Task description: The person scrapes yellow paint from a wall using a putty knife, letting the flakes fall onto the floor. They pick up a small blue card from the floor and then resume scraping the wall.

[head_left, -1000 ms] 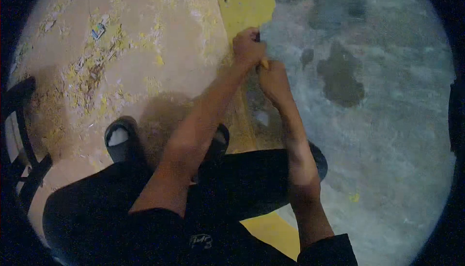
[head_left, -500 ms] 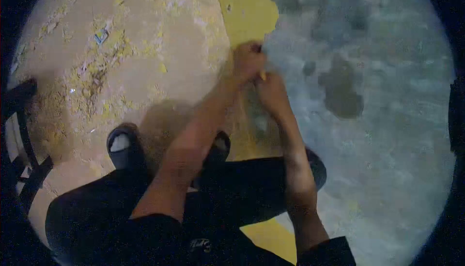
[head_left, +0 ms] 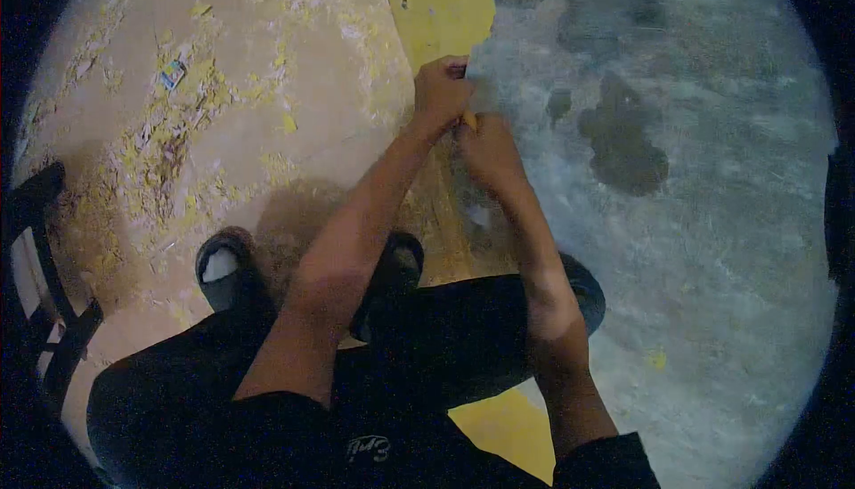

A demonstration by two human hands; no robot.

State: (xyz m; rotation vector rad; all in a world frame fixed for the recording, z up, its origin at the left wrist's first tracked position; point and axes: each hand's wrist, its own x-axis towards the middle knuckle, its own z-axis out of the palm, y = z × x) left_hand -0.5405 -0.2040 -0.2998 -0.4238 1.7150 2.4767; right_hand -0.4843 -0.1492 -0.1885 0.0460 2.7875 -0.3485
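Observation:
My left hand is closed at the edge of the yellow layer, its fingers curled over something dark that I cannot make out. Just below it, my right hand is closed too, nearly touching the left. A small orange-yellow piece, perhaps the end of a handle, pokes out between the two hands. The rest of it is hidden by the fingers. Under the hands, the yellow layer meets bare grey surface on the right and tan surface on the left.
Yellow flakes and scraps litter the tan surface at left, with a small blue packet among them. A dark metal frame stands at the left edge. Dark stains mark the grey area. My knees and sandalled feet are below.
Both hands have shifted slightly up and left in view, staying together. The surface has also slid a little left and down or up with the camera's movement. Their grip looks the same.

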